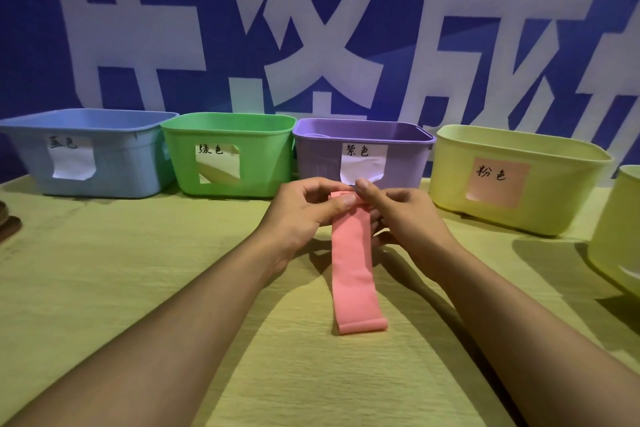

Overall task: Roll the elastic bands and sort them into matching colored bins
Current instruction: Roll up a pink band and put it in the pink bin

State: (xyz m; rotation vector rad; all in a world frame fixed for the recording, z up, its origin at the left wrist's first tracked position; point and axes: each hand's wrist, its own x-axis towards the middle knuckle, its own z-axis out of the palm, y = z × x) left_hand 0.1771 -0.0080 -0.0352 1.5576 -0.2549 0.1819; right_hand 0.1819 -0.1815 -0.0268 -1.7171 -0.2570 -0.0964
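Pink elastic band (353,263) | flat, unrolled strip, far end lifted at 12 o'clock, near end on table at 6 o'clock | bins: blue bin (114,163), green bin (263,156), purple bin (318,156), yellow bin (554,191) in row at 12 o'clock

A desk (138,270) with a yellow-green cloth fills the lower frame. Along its far edge stands a row of bins: a blue bin (114,163) at upper left, then a green bin (259,156), a purple bin (318,152) at centre, and a pale yellow bin (554,191) to the right, each with a paper label. Another pale yellow bin (620,236) is cut off at the right edge. A pink elastic band (355,281) trails onto the cloth at centre, its near end lying flat. A dark object (8,229) shows at the left edge.
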